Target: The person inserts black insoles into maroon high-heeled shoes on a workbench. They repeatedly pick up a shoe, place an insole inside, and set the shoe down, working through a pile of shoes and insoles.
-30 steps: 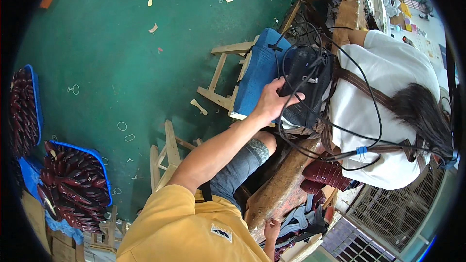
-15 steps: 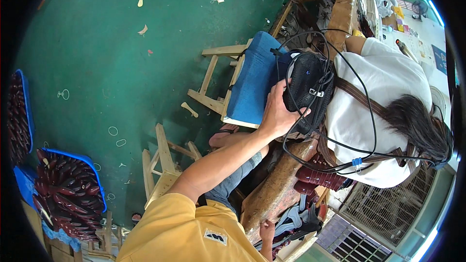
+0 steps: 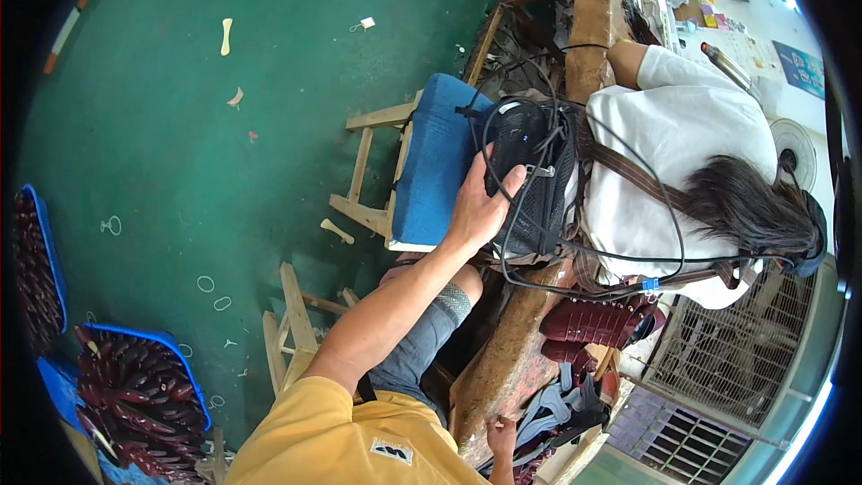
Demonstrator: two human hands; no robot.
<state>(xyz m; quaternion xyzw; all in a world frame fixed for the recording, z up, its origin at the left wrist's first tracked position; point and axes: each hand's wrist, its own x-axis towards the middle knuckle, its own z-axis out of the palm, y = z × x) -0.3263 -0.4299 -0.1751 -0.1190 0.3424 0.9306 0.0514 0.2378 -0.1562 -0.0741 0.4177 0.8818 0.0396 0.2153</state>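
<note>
A black mesh bag [image 3: 539, 207] with a metal buckle and loops of black cable hangs at the back of a person in a white shirt. My left hand [image 3: 480, 202] reaches up from the lower left and is closed on the bag's near side. Its thumb lies on the mesh; the other fingers are partly hidden. At the lower right, my right hand [image 3: 501, 436] is by the edge of a worn workbench [image 3: 503, 350], fingers curled. Whatever they hold, if anything, cannot be made out. Beside it lie grey strappy pieces [image 3: 543, 413], and maroon woven shoes [image 3: 597, 323] are farther along.
The person in the white shirt [image 3: 673, 162] leans over the bench, with cables running to their cap. A blue-cushioned wooden stool [image 3: 440, 162] stands left of the bag. Another wooden stool [image 3: 292, 314] is nearer me. Blue trays [image 3: 171, 341] of dark red glossy pieces stand at the lower left.
The view has shifted, so the bag, the stool and the person in white appear farther left. My left hand stays on the bag; my right hand stays by the bench edge.
</note>
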